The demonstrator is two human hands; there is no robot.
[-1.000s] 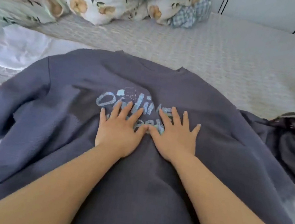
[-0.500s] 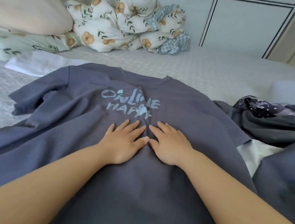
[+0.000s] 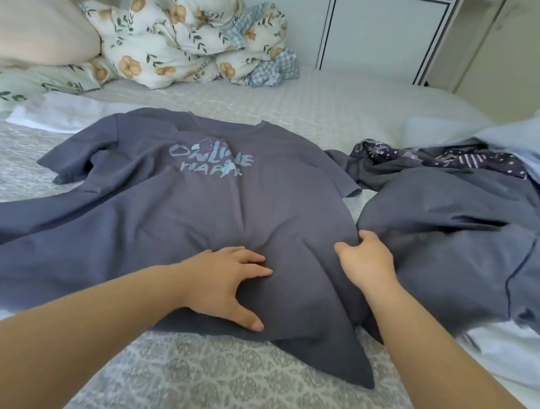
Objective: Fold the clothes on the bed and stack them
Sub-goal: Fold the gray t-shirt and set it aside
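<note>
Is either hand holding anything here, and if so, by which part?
The right hand grips the T-shirt at its right side edge. The left hand lies open on the shirt's lower front, holding nothing.

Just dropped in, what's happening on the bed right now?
A person has a slate-blue T-shirt spread print-up on the bed. The left hand presses flat on its lower part, and the right hand curls over its right edge. No fold made yet. More dark clothes lie unfolded to the right.
</note>
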